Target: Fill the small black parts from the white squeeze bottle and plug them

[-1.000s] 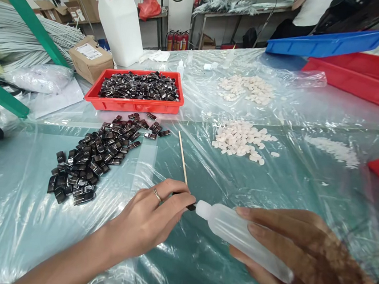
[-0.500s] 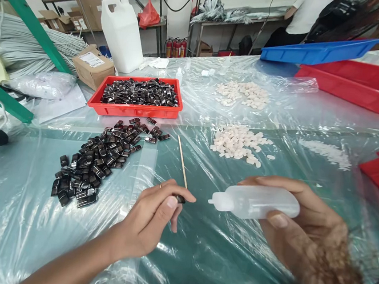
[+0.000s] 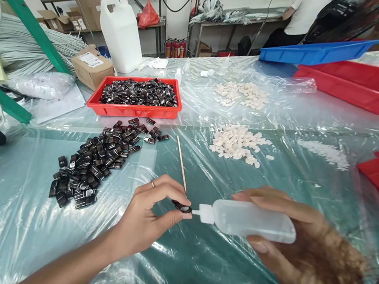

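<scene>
Between thumb and forefinger, my left hand (image 3: 149, 212) pinches a small black glossy part (image 3: 182, 207) with a pale oval recess at its right end. My right hand (image 3: 287, 240) is closed around a translucent white squeeze bottle (image 3: 252, 219) lying sideways in the grip. The bottle's thin nozzle points left and meets, or nearly meets, the recess of the black part. Just beyond my left fingers a thin wooden stick (image 3: 181, 163) lies on the plastic sheet. To the left spreads a loose pile of similar black parts (image 3: 97, 162).
A red tray (image 3: 134, 111) full of black parts stands behind the pile. Small pale pieces (image 3: 238, 143) lie in heaps at the middle. White slivers (image 3: 325, 153), red bins (image 3: 349, 88) and a blue tray (image 3: 319, 51) are to the right. A white jug (image 3: 121, 37) stands at the back.
The bottle has moved left and down, bringing its nozzle to the black part. My left fingers have turned the part, so its pale recess now shows.
</scene>
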The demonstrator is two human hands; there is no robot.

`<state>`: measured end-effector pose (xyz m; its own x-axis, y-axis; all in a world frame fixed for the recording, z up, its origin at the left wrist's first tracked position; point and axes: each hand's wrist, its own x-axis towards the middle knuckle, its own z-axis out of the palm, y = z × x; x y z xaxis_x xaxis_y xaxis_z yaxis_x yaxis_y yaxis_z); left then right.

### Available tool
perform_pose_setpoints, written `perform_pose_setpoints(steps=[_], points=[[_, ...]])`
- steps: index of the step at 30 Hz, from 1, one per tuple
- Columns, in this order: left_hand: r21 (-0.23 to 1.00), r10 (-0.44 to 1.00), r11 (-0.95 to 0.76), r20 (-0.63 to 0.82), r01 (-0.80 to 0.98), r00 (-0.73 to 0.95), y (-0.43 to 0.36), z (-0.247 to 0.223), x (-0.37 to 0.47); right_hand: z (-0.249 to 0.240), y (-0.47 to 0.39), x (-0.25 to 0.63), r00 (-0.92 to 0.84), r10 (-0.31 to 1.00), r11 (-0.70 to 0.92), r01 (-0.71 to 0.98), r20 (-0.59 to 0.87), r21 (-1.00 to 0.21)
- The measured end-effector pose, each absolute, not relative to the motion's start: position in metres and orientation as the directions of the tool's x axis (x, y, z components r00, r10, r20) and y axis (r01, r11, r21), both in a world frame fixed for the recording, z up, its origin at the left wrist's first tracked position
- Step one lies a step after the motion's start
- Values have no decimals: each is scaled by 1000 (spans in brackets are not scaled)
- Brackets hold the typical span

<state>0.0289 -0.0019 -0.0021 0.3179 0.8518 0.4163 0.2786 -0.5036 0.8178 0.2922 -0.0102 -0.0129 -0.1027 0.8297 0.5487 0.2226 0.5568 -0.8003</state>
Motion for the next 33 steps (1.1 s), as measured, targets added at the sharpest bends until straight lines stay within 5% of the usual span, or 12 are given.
perform_pose_setpoints(steps=[6, 11, 24, 33], points=[[782, 829, -546, 451, 301, 330, -3, 1, 28, -18, -8, 302, -311, 661, 749, 332, 683, -574], [744, 800, -588, 476, 318, 366, -6, 3, 29, -17, -12, 320, -532, 553, 833, 379, 641, -404], [713, 782, -615, 493, 337, 382, -7, 2, 31, -25, -24, 332, -601, 520, 844, 469, 607, -260], [708, 777, -620, 493, 340, 392, -7, 2, 32, -38, -38, 338, -574, 650, 758, 537, 498, -371]])
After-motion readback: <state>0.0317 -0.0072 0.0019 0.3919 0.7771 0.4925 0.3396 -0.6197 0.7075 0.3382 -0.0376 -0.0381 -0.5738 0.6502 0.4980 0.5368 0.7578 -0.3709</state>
